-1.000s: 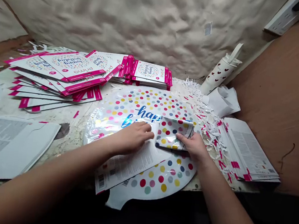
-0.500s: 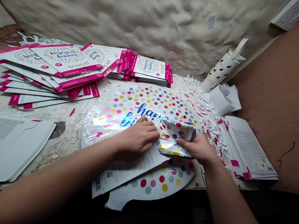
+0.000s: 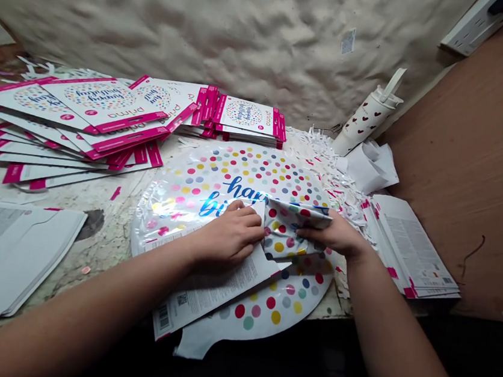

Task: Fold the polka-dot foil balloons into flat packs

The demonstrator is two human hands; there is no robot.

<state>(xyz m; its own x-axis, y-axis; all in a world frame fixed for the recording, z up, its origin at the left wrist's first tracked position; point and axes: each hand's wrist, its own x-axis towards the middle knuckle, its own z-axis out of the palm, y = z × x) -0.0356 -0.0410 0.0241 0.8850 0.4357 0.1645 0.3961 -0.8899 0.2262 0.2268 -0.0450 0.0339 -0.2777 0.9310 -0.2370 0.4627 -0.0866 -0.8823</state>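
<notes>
Right fingers seemingly between layers of dotted foil.

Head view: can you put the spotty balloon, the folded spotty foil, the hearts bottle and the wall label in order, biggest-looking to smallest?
1. Spotty balloon
2. Folded spotty foil and hearts bottle: too alike to rank
3. Wall label

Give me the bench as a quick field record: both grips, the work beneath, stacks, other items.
Left grip: on white printed sleeve; whether it pinches is hidden
Right grip: holding folded dotted foil
Beneath: flat dotted balloon, blue lettering partly covered
Back left: pink-edged packs, loosely fanned
Back middle: smaller pack pile
Right: printed packs, paper shreds
Back right: heart-patterned bottle
</notes>
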